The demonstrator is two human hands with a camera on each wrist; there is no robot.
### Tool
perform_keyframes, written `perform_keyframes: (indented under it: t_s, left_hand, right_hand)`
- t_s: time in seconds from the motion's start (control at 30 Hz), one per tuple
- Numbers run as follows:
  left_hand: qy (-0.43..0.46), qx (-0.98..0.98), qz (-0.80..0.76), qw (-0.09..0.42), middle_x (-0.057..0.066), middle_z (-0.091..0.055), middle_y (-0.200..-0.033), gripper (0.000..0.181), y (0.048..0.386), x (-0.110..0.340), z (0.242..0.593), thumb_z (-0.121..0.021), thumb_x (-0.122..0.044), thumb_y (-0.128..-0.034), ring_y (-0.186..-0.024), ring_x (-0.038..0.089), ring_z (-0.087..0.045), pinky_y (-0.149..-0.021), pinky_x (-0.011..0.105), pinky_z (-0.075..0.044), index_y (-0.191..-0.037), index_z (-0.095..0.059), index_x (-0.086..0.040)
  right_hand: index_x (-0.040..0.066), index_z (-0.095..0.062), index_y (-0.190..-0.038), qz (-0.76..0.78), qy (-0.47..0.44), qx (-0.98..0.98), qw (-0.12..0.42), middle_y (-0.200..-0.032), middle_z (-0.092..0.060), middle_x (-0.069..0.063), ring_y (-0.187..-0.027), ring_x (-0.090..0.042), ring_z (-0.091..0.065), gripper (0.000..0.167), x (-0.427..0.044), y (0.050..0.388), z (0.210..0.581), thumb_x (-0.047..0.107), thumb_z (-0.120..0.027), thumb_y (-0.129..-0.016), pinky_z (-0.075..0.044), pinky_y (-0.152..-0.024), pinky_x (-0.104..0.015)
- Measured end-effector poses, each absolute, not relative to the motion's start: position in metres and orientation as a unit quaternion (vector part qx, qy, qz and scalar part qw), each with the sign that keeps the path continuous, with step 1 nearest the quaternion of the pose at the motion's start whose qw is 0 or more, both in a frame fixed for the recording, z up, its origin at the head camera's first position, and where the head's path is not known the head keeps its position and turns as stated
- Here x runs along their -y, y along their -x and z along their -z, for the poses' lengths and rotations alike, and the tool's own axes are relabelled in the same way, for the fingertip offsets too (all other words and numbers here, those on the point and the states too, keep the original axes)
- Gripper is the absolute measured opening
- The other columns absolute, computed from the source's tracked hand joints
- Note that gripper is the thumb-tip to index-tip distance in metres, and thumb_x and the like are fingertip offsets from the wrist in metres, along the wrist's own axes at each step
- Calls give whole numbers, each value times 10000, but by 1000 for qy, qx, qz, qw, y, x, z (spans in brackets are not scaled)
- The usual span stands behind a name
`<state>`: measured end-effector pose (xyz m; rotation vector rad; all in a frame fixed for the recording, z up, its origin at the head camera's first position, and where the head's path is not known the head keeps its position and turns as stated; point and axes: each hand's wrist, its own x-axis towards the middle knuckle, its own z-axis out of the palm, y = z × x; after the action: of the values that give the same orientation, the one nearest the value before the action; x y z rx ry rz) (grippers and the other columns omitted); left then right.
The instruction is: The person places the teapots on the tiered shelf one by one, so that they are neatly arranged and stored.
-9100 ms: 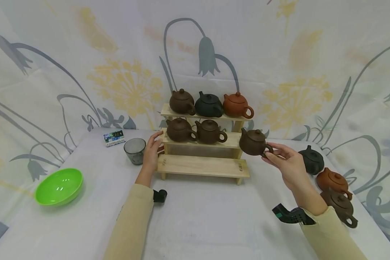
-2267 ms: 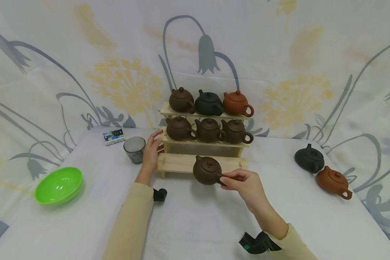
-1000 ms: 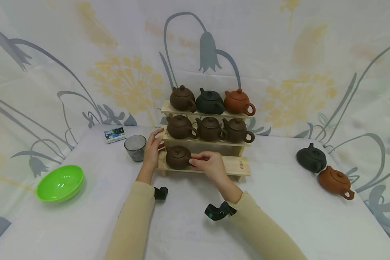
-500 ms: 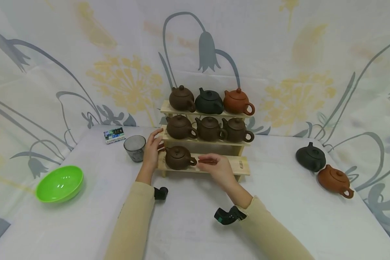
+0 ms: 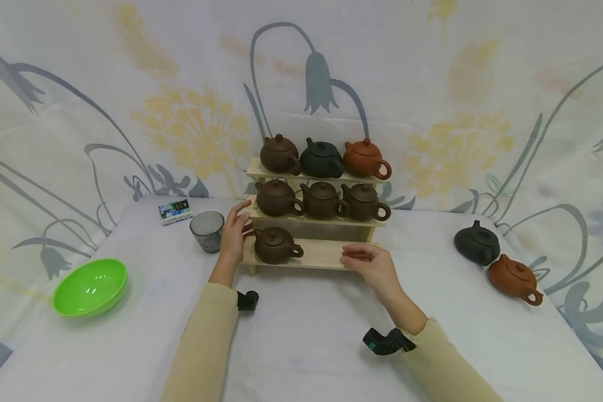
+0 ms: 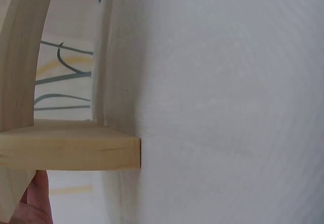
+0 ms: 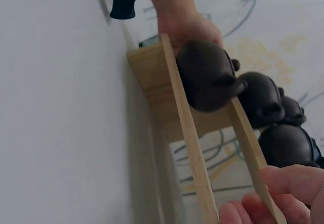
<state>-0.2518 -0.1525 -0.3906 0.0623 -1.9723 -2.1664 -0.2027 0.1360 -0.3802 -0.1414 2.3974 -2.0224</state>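
Note:
A three-tier wooden display stand point(image 5: 316, 254) stands mid-table. My left hand point(image 5: 233, 237) grips its left side; in the left wrist view a bit of that hand point(image 6: 35, 201) shows behind the wood. At the left of the lowest shelf sits a dark brown teapot point(image 5: 274, 245), handle to the right. My right hand point(image 5: 374, 267) hovers by the right part of that shelf with nothing in its loosely bent fingers. Whether the fingers point(image 7: 291, 178) touch the wood in the right wrist view, I cannot tell. More teapots fill the upper shelves, including a black one point(image 5: 321, 159) and a red-brown one point(image 5: 365, 158).
Right on the table lie a black teapot point(image 5: 477, 243) and an orange-brown teapot point(image 5: 515, 278). To the left are a grey glass cup point(image 5: 207, 231) close to my left hand, a small patterned box point(image 5: 175, 212) and a green bowl point(image 5: 90, 287). A floral cloth hangs behind.
One brown teapot went onto the middle shelf's right, then another onto the lowest shelf's left. My right hand has let go of it and moved right. The left hand stayed on the stand.

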Motion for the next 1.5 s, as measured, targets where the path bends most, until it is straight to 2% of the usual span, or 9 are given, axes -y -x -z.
perform_keyframes:
  t_s: [0.47, 0.7, 0.87, 1.1, 1.23, 1.33, 1.5]
  left_hand:
    - [-25, 670, 733, 115, 131, -496, -1237, 377, 250, 155, 390, -373, -173, -1010, -929, 190, -563, -767, 258, -437, -1372, -444, -97]
    - [-24, 665, 738, 111, 122, -493, -1210, 379, 250, 156, 391, -371, -173, -1010, -958, 241, -550, -758, 251, -441, -1376, -442, -105]
    - [-21, 666, 737, 109, 122, -486, -1227, 380, 251, 155, 391, -367, -177, -1012, -970, 243, -546, -770, 263, -436, -1379, -437, -107]
    - [-20, 667, 736, 111, 128, -484, -1239, 378, 252, 156, 393, -366, -176, -1013, -995, 276, -538, -763, 250, -437, -1377, -438, -102]
    - [-19, 667, 737, 108, 125, -473, -1251, 375, 253, 156, 394, -366, -180, -1014, -991, 270, -535, -764, 252, -435, -1373, -440, -106]
    - [-18, 666, 738, 106, 124, -473, -1245, 375, 253, 155, 395, -365, -189, -1016, -1018, 295, -527, -769, 252, -431, -1376, -438, -110]
    - [-17, 665, 739, 109, 126, -476, -1240, 378, 253, 154, 394, -368, -193, -1015, -1054, 340, -514, -779, 252, -426, -1377, -438, -107]
  right_hand:
    - [-115, -564, -1168, 627, -20, -778, -5, -1010, -645, -47, -850, -41, -599, 394, -196, 191, 383, 68, -686, -841, -484, -746, -190]
    - [-64, -596, -1140, 636, -40, -771, -13, -940, -658, 66, -833, -37, -619, 367, -226, 186, 384, 105, -706, -833, -498, -753, -215]
    - [-32, -613, -1138, 631, -62, -773, -29, -912, -666, 90, -815, -35, -630, 346, -246, 184, 385, 93, -706, -830, -505, -753, -234]
    - [109, -653, -1032, 642, -95, -759, -52, -881, -637, 110, -775, -47, -643, 208, -274, 186, 389, 89, -704, -831, -509, -724, -221]
    - [160, -635, -1009, 667, -116, -733, -59, -854, -636, 120, -753, -48, -644, 220, -289, 188, 388, 76, -712, -821, -513, -692, -211]
    - [183, -616, -995, 676, -139, -720, -73, -828, -631, 130, -712, -36, -639, 230, -300, 193, 390, 57, -703, -823, -512, -662, -198]
    - [141, -627, -1022, 678, -183, -702, -118, -818, -617, 113, -630, -34, -631, 267, -320, 205, 398, -17, -679, -813, -505, -598, -174]
